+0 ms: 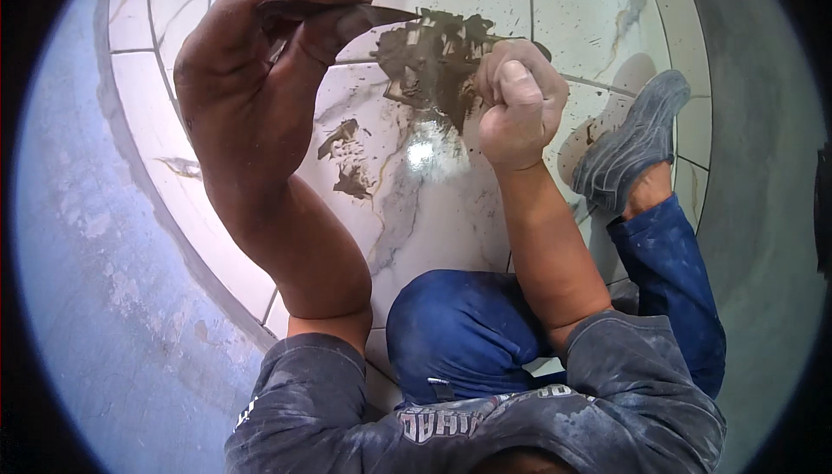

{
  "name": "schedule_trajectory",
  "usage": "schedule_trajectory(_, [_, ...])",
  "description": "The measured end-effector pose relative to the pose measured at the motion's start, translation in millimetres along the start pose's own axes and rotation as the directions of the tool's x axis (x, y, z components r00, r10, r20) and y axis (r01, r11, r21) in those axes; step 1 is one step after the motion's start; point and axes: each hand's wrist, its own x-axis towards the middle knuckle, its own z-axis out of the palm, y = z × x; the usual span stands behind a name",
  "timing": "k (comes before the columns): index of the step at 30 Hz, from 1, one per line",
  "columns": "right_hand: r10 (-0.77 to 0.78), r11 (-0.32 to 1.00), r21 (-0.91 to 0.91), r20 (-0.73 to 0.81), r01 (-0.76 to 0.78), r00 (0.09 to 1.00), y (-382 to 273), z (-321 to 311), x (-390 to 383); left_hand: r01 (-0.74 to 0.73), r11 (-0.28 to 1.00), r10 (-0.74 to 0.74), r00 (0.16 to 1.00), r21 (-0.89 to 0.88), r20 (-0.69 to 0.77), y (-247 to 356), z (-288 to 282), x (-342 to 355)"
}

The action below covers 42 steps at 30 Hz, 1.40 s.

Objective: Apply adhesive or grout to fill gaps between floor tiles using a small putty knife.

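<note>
My left hand (251, 67) is raised at the upper left, its thumb and fingers pinching a thin dark blade (386, 15) seen edge-on. The blade's pointed end reaches the upper left of a patch of wet grey-brown mortar (446, 54). Right of that patch, my right hand (523, 97) is closed in a fist, thumb on top, with pale dust on the skin. A dark rounded handle end (543, 51) shows just beyond the fist, apparently part of a tool in it. Mortar hides whatever lies beneath, though lighter streaks show through.
Glossy white marbled tiles (442, 223) cover the floor, with small mortar smears (351, 175) on the left and specks farther off. A blue-grey wall (95, 257) curves along the left, a grey wall (763, 214) on the right. My dark shoe (633, 140) rests at the right.
</note>
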Motion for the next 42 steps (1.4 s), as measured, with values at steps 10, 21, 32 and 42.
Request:
schedule_trajectory(10, [0.095,0.990,0.105,0.013,-0.096,0.995,7,4,9,-0.022,1.000,0.021,1.000,0.022,0.022,-2,1,-1])
schedule_trajectory(21, [0.030,0.999,0.012,0.007,-0.030,1.000,12,16,17,-0.010,0.999,0.010,1.000,-0.032,-0.011,-1,2,-2])
schedule_trajectory(32, [-0.245,0.903,-0.347,0.068,0.253,0.967,2,7,3,-0.020,1.000,0.020,1.000,-0.001,-0.013,-5,-2,-1])
schedule_trajectory(42, [0.247,0.937,0.266,-0.048,-0.226,0.968,-10,-10,-14,0.061,0.997,-0.057,0.994,-0.045,0.094,-16,2,-3])
